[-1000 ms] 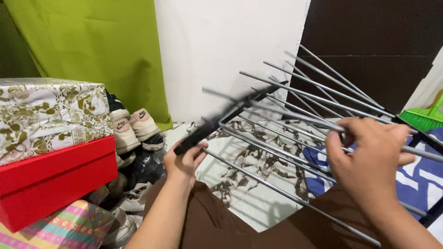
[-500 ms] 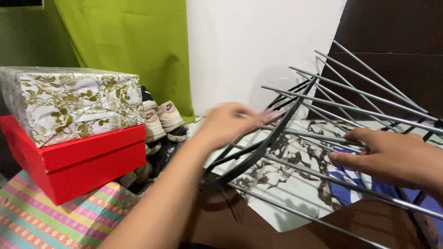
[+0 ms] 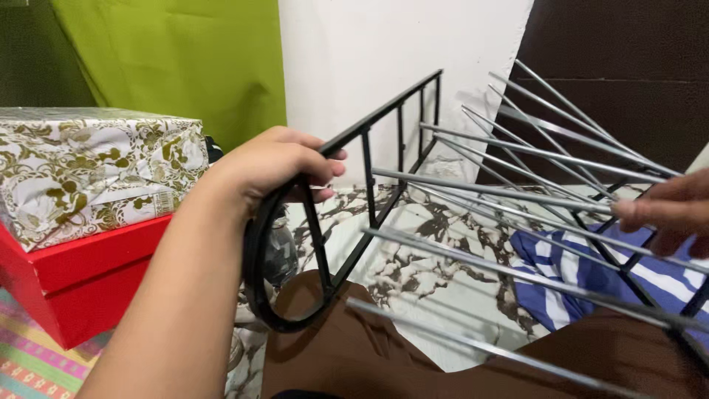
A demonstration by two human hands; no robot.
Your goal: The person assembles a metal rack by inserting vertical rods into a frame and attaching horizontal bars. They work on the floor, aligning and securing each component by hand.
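My left hand (image 3: 269, 166) is closed around the curved black end frame (image 3: 258, 266) of a metal rack, lifting that side. Several silver rods (image 3: 517, 199) run from the black frame toward the right. My right hand (image 3: 668, 210) grips one of these rods at the right edge of the view, fingers pinched on it. The rack sits tilted above my lap, which is covered in brown cloth (image 3: 413, 355).
A red box (image 3: 81, 281) with a gold-patterned white box (image 3: 88, 174) on top stands at the left. A green curtain (image 3: 170, 59), a white wall and a dark brown panel (image 3: 628, 59) are behind. A marble-patterned floor and blue striped cloth (image 3: 591, 270) lie below the rack.
My left hand moved from the rack's lower black bar, reached across, and now grips the curved end frame. The rack has swung up and turned. My right hand slid toward the right edge.
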